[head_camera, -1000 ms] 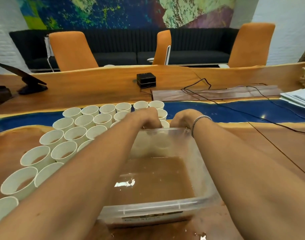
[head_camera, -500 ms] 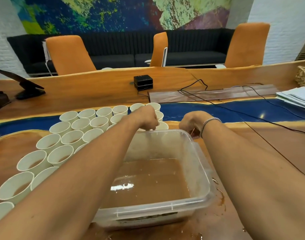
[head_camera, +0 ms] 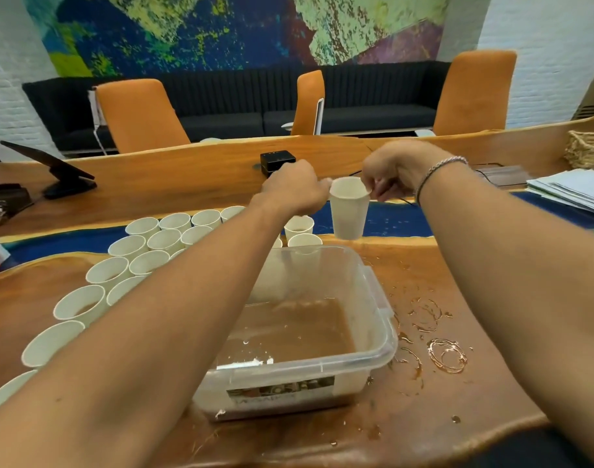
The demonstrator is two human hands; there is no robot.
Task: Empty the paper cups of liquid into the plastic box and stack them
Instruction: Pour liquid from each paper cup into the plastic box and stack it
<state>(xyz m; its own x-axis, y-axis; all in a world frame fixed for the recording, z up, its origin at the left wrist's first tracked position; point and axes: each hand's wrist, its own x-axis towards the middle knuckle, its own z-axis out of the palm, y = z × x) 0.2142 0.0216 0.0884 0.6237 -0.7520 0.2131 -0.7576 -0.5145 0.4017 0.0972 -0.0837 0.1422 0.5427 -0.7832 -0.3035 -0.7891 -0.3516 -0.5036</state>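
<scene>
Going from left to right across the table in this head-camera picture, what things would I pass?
Cluster of standing paper cups → plastic box holding brown liquid → wet rings on the wood → stack of papers at the far right edge.

One camera is sitting on the person's head, looking forward and down. It is seeing the plastic box (head_camera: 373, 359) up close and the sofa (head_camera: 221, 123) far off.

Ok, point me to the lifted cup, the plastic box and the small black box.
lifted cup (head_camera: 349, 217): head view, side wall.
plastic box (head_camera: 322, 363): head view, near rim.
small black box (head_camera: 275, 163): head view, front face.
</scene>
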